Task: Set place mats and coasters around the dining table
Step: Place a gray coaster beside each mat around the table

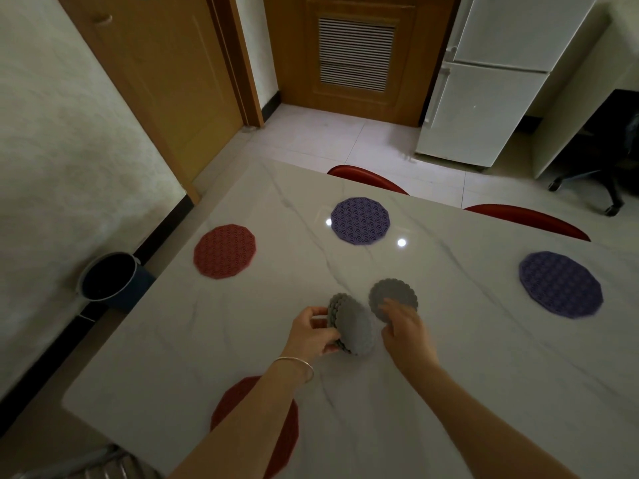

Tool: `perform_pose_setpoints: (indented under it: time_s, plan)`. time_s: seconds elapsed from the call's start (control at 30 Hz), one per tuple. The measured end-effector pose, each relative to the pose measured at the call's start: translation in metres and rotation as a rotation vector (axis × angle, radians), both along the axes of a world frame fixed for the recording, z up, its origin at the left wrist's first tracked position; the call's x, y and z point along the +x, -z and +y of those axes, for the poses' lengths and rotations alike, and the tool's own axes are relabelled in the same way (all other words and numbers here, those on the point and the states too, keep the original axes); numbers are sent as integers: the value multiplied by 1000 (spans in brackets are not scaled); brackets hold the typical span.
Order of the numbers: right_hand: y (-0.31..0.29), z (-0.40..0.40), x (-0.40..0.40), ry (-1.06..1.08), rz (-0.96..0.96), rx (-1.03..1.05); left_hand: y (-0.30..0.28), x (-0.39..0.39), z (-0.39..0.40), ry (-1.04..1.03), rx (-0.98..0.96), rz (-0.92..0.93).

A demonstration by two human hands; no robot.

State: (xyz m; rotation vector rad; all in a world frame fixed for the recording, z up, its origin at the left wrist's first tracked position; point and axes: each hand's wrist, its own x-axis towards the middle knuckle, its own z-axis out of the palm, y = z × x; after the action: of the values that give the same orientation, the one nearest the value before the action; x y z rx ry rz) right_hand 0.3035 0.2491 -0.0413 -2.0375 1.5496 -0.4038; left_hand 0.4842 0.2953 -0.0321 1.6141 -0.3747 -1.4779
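Between my two hands, above the middle of the near table half: the grey coasters. My left hand [313, 331] curls its fingers and thumb around a stack of grey coasters [352, 328], held on edge, its flat face turned toward my right and its long outline running from far-left to near-right. My right hand [404, 328] pinches a single grey coaster [392, 299] by its near rim; the disc lies nearly flat and extends away from me, just beside the stack. A bangle [297, 366] circles my left wrist. On the marble table [484, 375] lie four round mats, all flat: a red mat [224, 251] at far left, a purple mat [360, 220] at the far edge, another purple mat [561, 284] at right, and a second red mat [256, 420] partly under my left forearm. Beyond the far edge show two red chair backs [366, 179].
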Motion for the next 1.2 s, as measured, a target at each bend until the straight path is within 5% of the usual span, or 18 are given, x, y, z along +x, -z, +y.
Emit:
perform_pose_setpoints:
  time_s: [0.17,0.43,0.53,0.7,0.93,1.2]
  plan:
    - [10,-35,-14,-134,326,119,5,5,1,5,0,19]
    - [14,-39,-16,-390,599,-158,7,7,0,1,-6,14]
    - [5,-32,-13,-251,523,-131,6,7,0,-6,6,21]
    - [-19,-6,0,200,-34,-134,2,5,-4,-28,43,31]
    - [-14,49,27,-138,-42,-294,-5,-2,-3,-106,63,34]
    - [-9,48,23,-194,-94,-195,-4,-8,0,-120,58,35]
